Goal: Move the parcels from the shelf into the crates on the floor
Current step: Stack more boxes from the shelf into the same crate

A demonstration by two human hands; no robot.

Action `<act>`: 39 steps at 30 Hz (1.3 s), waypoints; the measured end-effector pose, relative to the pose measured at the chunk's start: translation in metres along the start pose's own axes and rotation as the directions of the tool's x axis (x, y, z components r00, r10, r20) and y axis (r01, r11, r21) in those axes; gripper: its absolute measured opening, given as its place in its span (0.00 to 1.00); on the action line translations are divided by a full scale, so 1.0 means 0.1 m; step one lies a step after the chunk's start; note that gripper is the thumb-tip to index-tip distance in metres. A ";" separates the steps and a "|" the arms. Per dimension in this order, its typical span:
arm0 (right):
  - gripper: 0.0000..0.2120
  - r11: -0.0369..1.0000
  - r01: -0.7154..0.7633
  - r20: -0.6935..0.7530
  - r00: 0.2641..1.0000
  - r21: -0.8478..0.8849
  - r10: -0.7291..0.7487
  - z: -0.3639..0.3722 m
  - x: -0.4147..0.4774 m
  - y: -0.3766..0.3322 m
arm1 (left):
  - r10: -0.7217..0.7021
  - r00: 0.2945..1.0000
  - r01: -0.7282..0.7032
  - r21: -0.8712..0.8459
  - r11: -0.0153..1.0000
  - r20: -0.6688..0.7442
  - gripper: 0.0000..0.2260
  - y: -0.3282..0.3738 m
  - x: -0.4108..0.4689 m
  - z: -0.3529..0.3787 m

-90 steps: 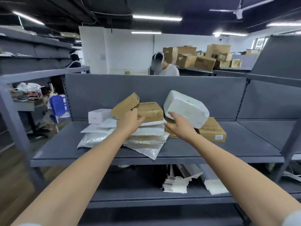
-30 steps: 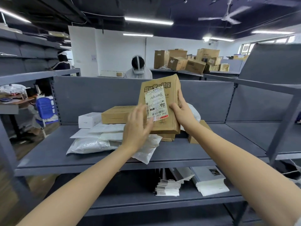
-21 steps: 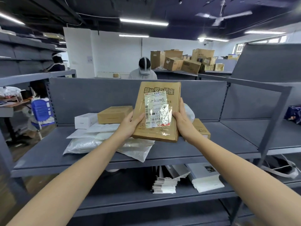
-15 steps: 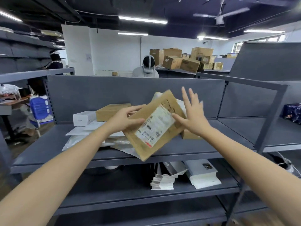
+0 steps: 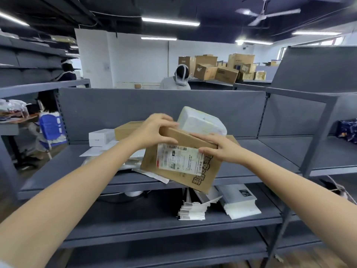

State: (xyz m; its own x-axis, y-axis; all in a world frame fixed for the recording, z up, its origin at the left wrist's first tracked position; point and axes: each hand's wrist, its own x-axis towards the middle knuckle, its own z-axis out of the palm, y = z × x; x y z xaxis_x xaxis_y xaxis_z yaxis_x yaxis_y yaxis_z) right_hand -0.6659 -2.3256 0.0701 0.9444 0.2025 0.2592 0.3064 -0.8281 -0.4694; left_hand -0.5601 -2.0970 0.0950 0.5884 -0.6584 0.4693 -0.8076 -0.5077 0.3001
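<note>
We hold a flat cardboard box (image 5: 173, 176) in both hands, in the air just in front of the upper shelf (image 5: 58, 176). It is tilted, with its white shipping label (image 5: 179, 158) facing us and its lower corner hanging past the shelf's front edge. Our left hand (image 5: 152, 132) grips the box's upper left corner, with its fingers (image 5: 168, 120) curled over the top edge and the thumb pressed along the face below. Our right hand (image 5: 222, 149) clamps the upper right end, its fingers (image 5: 204, 136) bent over the top edge and the thumb lying on the front face beside the label. Under the box, crumpled plastic mailing bags (image 5: 152, 174) lie on the shelf, one poking over the front edge. On the shelf below we see a fanned stack of paper tags (image 5: 193, 210) and, just beside it, some white booklets (image 5: 239, 202). Just behind our hands a white wrapped parcel (image 5: 201, 122) leans against the shelf's grey back panel. A second brown box (image 5: 125, 129) sits partly hidden behind our left hand, with a small white box (image 5: 100, 137) touching its left side. Beyond the shelving stands a person (image 5: 179, 78) in a white shirt, and stacked cartons (image 5: 218, 68) fill the far right of the room.
</note>
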 end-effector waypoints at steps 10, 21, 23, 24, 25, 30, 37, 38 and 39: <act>0.27 0.846 -0.008 -0.316 0.926 0.533 0.208 0.44 -0.34 0.02 | -0.337 0.933 0.186 -0.627 0.756 -0.129 0.39 0.32 -0.49 0.75; 0.33 0.794 -0.076 -0.199 0.949 0.603 0.243 0.55 -0.72 0.14 | -0.308 0.951 0.239 -0.627 0.742 -0.001 0.32 0.52 -0.97 0.96; 0.35 0.794 -0.118 -0.151 0.955 0.597 0.256 0.69 -0.81 0.18 | -0.345 0.938 0.294 -0.590 0.752 0.028 0.33 0.52 -1.08 1.07; 0.36 0.792 -0.135 -0.129 0.957 0.595 0.260 0.77 -0.85 0.21 | -0.363 0.931 0.324 -0.557 0.765 0.042 0.34 0.50 -1.14 1.14; 0.38 0.793 -0.150 -0.108 0.959 0.590 0.262 0.85 -0.89 0.24 | -0.381 0.923 0.352 -0.519 0.779 0.053 0.35 0.49 -1.19 1.20; 0.42 0.812 -0.221 -0.007 0.964 0.541 0.267 1.22 -0.99 0.33 | -0.429 0.896 0.438 -0.403 0.803 0.119 0.41 0.29 -1.41 1.50; 0.34 0.894 -0.294 0.033 0.953 0.337 0.301 1.82 -1.05 0.58 | -0.442 0.864 0.500 -0.298 0.814 0.243 0.39 0.01 -1.64 1.98; 0.35 0.889 -0.318 0.051 0.946 0.331 0.319 1.91 -1.07 0.64 | -0.441 0.857 0.508 -0.295 0.810 0.265 0.38 -0.03 -1.68 2.06; 0.36 0.879 -0.345 0.074 0.937 0.330 0.340 2.00 -1.10 0.69 | -0.438 0.853 0.512 -0.288 0.810 0.284 0.37 -0.07 -1.73 2.15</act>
State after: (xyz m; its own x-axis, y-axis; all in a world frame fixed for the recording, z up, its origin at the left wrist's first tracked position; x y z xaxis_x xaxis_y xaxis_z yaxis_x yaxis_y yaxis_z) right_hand -0.7244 -2.3005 -0.1601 0.9984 -0.0532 0.0203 -0.0175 -0.6251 -0.7804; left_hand -0.6471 -2.0989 -0.1664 0.8673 -0.4966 0.0331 -0.3644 -0.5882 0.7220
